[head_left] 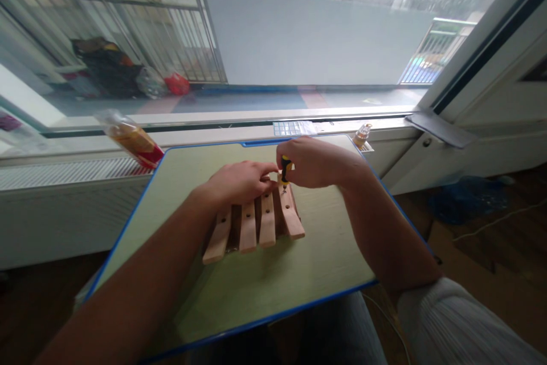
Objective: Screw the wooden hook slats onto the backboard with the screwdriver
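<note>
The right hand [314, 161] has its grip closed around a small screwdriver [285, 170] with a yellow and black handle, held upright with its tip down on the rightmost slat of a wooden slat assembly [256, 222]. The left hand [237, 181] lies flat with the fingers loosely closed on the far end of the assembly and presses it down; it grasps nothing else.

The assembly lies in the middle of the desk [299, 274], four slats fanned out toward the person. Small dark dots on the three slats left of the screwdriver may be screws or holes; I cannot tell which. I judge that the work is now at the last slat, so it is perhaps near its end.

Beyond the assembly, a small bottle [361, 135] stands on the window sill, and left of it lies a plastic packet [130, 140].
</note>
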The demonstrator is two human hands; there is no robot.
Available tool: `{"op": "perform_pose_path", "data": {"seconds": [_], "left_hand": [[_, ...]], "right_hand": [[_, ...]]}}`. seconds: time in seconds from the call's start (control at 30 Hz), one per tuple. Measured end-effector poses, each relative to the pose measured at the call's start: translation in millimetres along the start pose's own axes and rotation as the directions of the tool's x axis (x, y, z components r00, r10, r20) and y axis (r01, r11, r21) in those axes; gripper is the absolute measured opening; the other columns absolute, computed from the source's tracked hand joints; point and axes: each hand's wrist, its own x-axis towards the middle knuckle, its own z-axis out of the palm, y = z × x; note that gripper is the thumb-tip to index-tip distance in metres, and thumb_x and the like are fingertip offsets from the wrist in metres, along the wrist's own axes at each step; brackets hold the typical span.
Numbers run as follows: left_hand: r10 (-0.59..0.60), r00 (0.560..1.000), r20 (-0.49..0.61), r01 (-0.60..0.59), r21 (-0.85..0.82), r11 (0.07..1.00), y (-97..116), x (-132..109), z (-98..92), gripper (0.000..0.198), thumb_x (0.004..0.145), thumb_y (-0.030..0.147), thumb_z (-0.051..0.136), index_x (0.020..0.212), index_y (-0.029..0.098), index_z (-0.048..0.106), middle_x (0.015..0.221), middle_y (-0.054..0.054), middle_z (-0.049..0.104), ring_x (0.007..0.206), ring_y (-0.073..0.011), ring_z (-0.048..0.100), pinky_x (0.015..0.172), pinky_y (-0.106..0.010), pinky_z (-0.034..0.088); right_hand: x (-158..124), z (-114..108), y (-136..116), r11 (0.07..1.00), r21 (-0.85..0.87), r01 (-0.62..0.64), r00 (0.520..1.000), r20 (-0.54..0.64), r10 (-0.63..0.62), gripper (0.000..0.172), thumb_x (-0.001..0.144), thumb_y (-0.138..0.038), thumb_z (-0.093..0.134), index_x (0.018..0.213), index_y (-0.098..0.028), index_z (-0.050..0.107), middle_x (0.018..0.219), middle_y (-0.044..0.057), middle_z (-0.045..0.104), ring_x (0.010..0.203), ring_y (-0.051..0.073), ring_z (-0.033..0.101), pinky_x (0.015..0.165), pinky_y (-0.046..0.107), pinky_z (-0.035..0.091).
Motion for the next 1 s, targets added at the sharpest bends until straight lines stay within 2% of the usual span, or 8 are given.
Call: {"op": "perform_pose_path", "data": {"seconds": [0.17, 0.37, 0.67, 0.87, 1.0], "left_hand": [[-0.002, 1.0, 0.003, 0.002, -0.005, 1.0, 1.8, -0.3, -1.4, 0.055, 0.101, 0.062, 0.052, 0.151, 0.044, 0.063, 0.145, -0.002, 0.075, 0.123, -0.0325, 0.073, 0.097, -0.041, 0.056], [-0.025, 1.0, -0.011, 0.025, -0.008, 1.0, 1.8, -0.6, 0.0, 0.056, 0.101, 0.063, 0.053, 0.153, 0.044, 0.062, 0.146, -0.003, 0.075, 0.129, -0.0346, 0.071, 0.099, -0.043, 0.056], [0.0, 1.0, -0.012, -0.001, -0.007, 1.0, 1.5, -0.9, -1.0, 0.054, 0.1, 0.065, 0.052, 0.149, 0.046, 0.064, 0.136, -0.001, 0.079, 0.117, -0.0329, 0.074, 0.092, -0.041, 0.057], [-0.018, 1.0, -0.001, 0.018, 0.004, 1.0, 1.6, -0.6, 0.2, 0.053, 0.1, 0.065, 0.051, 0.148, 0.046, 0.065, 0.135, -0.004, 0.08, 0.117, -0.0347, 0.074, 0.09, -0.042, 0.057], [-0.015, 1.0, -0.006, 0.015, 0.009, 1.0, -1.3, 1.4, 2.7, 0.053, 0.101, 0.063, 0.05, 0.149, 0.046, 0.064, 0.14, -0.003, 0.078, 0.119, -0.0337, 0.074, 0.092, -0.042, 0.057]], "right_hand": [[3.3, 4.2, 5.8, 1.0, -0.007, -0.022, 0.998, -0.059, 0.021, 0.031, 0.081, -0.016, 0.063, 0.108, -0.015, 0.079, 0.102, 0.013, 0.081, 0.087, 0.023, 0.069, 0.071, 0.031, 0.041], [6.0, 5.5, 6.1, 0.993, -0.067, -0.101, 0.994, -0.041, 0.099, 0.027, 0.087, -0.029, 0.069, 0.103, -0.014, 0.084, 0.1, 0.018, 0.082, 0.087, 0.026, 0.07, 0.068, 0.033, 0.042], [9.4, 8.5, 1.0, 0.967, -0.1, -0.235, 0.968, -0.114, 0.224, 0.04, 0.088, -0.043, 0.068, 0.11, -0.014, 0.085, 0.1, 0.02, 0.082, 0.085, 0.029, 0.072, 0.066, 0.035, 0.043], [7.7, 9.6, 2.1, 0.977, -0.072, -0.203, 0.978, -0.064, 0.198, 0.041, 0.095, -0.04, 0.059, 0.112, -0.013, 0.085, 0.106, 0.022, 0.081, 0.087, 0.028, 0.071, 0.071, 0.036, 0.045], [1.3, 6.3, 3.2, 0.996, -0.042, -0.085, 0.996, -0.01, 0.084, 0.035, 0.091, -0.032, 0.064, 0.116, -0.013, 0.08, 0.11, 0.019, 0.081, 0.092, 0.027, 0.07, 0.071, 0.034, 0.043]]}}
